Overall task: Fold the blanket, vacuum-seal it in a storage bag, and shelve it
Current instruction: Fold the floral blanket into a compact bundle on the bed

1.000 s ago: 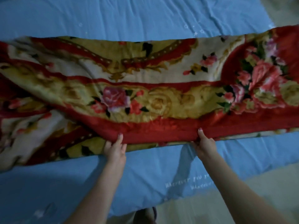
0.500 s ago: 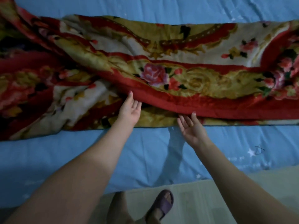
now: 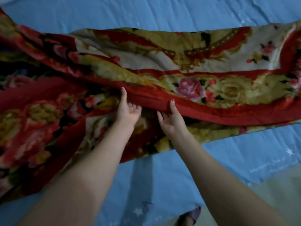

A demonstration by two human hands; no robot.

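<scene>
A thick blanket (image 3: 211, 62) in red, gold and cream with pink roses lies stretched across a blue bed sheet (image 3: 146, 12). It is folded lengthwise, with a red border running along the near fold. My left hand (image 3: 128, 110) and my right hand (image 3: 171, 118) sit close together at that red border near the middle. Each has its thumb on top of the edge and its fingers tucked under it. The blanket's left part is bunched and rumpled.
The blue sheet continues in front of the blanket, with small white stars and faint lettering (image 3: 273, 167) at the right. Pale floor (image 3: 276, 193) shows at the bottom right. A foot in a purple slipper (image 3: 190, 216) stands at the bed's edge.
My hands had let go of the red border and hovered open; now both grip it again, closer together and farther left along the blanket. The view shifted left and closer.
</scene>
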